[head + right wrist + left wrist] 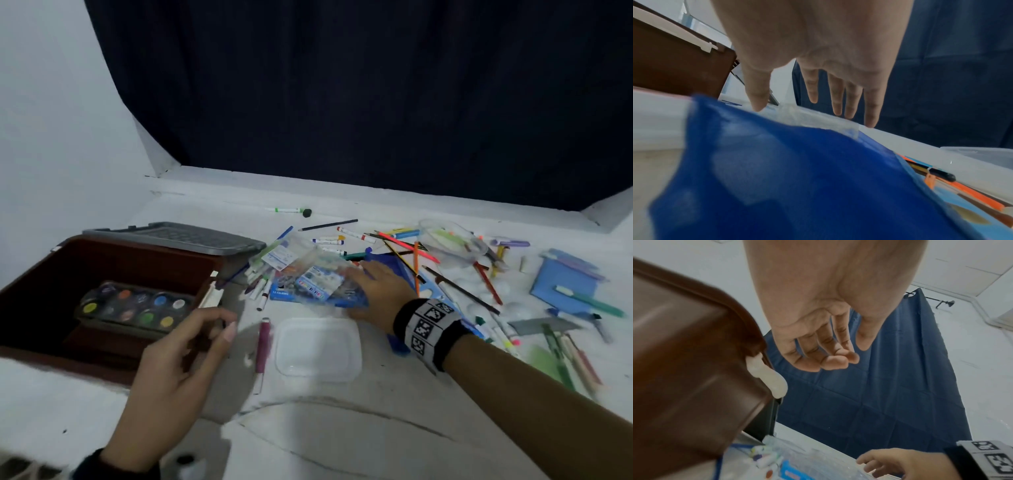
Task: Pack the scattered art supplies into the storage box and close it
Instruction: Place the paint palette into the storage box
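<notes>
The brown storage box (41, 284) stands open at the left with a watercolour palette (133, 306) inside; its grey lid (178, 236) lies behind it. My left hand (219, 329) hovers by the box's right edge (694, 386), fingers (828, 360) loosely curled and empty. My right hand (363, 277) reaches over a clear-wrapped blue pack of colour pens (315, 284). Its straight fingers (838, 97) spread just above or on the clear wrap (813, 118); contact is unclear. The same hand (890, 462) shows low in the left wrist view.
A clear plastic lid (318, 349) and a purple marker (263, 346) lie in front of the pack. Several pens and pencils (411, 253), a clear bowl (448, 243) and a blue folder (565, 281) are scattered to the right. A blue sheet (777, 178) lies under my right wrist.
</notes>
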`<state>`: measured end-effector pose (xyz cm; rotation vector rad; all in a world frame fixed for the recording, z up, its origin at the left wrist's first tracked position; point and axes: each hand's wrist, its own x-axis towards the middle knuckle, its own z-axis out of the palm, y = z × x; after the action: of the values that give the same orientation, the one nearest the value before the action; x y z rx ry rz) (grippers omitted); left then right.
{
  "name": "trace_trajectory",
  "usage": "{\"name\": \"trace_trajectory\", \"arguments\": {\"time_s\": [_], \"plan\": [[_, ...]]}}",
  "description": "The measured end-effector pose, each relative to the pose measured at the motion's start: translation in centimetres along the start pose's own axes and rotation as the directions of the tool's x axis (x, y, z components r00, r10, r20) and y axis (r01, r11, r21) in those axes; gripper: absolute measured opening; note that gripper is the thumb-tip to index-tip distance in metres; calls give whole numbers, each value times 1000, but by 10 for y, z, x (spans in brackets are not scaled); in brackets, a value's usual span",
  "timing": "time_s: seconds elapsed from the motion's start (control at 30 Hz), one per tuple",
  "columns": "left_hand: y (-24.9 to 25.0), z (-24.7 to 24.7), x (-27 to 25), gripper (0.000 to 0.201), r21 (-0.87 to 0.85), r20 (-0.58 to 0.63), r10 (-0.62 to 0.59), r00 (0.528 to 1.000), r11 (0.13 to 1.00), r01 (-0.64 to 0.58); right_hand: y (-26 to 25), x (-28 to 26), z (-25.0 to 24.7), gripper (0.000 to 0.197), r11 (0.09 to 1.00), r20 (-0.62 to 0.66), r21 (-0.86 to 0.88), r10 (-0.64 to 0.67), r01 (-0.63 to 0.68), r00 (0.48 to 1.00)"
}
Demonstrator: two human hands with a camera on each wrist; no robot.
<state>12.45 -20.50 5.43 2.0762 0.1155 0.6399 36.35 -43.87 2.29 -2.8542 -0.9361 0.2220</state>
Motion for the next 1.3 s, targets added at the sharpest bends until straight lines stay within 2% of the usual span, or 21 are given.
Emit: {"name": "trace_trajectory", "arguments": {"time_s": [0.07, 0.17, 0.27, 0.33, 0.4, 0.5, 0.57, 0.63, 0.7, 0.77, 0.87, 0.97, 1.07, 1.17, 1.23, 1.3], "plan": [[6, 15, -6, 37, -33, 2, -29, 1000, 999, 29, 6, 5, 1, 83, 1000, 85, -12, -5, 6, 996], [9, 43, -3, 16, -18, 50, -74, 996, 997, 75, 17, 4, 0, 75, 1000, 63, 25, -16, 14, 998], [-2, 68, 16, 17, 92, 153, -116, 981, 990, 103, 28, -1, -3, 70, 984, 12, 172, 37, -39, 999], [-15, 83, 36, 22, 188, 253, -118, 960, 980, 71, 37, -6, -3, 72, 950, -4, 304, 73, -68, 997], [-26, 98, 59, 22, 333, 351, -143, 925, 943, 20, 45, -16, -6, 72, 913, -38, 402, 89, -66, 995], [-34, 118, 93, 25, 551, 457, -241, 856, 832, -60, 51, -41, -10, 66, 850, -36, 524, 95, -63, 995], [-35, 127, 109, 25, 632, 474, -293, 830, 770, -88, 51, -57, -9, 65, 786, -15, 615, 82, -56, 997], [-33, 132, 119, 21, 659, 474, -311, 824, 746, -98, 48, -68, -7, 63, 737, 4, 675, 58, -46, 998], [-34, 134, 123, 17, 633, 469, -303, 830, 770, -76, 44, -73, -4, 63, 702, 20, 711, 45, -46, 999], [-35, 135, 125, 17, 546, 474, -269, 839, 837, -40, 42, -75, 0, 71, 671, 24, 739, 49, -50, 999], [-38, 139, 132, 12, 470, 497, -191, 846, 879, -78, 43, -76, 2, 70, 658, 25, 748, 98, -83, 995], [-39, 147, 146, 19, 425, 544, -130, 829, 895, -139, 46, -80, -7, 60, 673, 80, 725, 133, -149, 988], [-37, 157, 160, 34, 477, 607, -164, 778, 858, -190, 56, -87, -12, 72, 690, 92, 701, 165, -181, 982], [-35, 168, 172, 60, 600, 671, -263, 693, 741, -300, 65, -93, -12, 74, 721, 83, 665, 188, -195, 979], [-37, 174, 179, 70, 653, 685, -301, 663, 658, -375, 69, -98, -14, 75, 758, 61, 625, 190, -186, 980], [-38, 178, 183, 79, 664, 699, -326, 636, 626, -408, 72, -104, -15, 79, 783, 49, 594, 192, -183, 980]]}}
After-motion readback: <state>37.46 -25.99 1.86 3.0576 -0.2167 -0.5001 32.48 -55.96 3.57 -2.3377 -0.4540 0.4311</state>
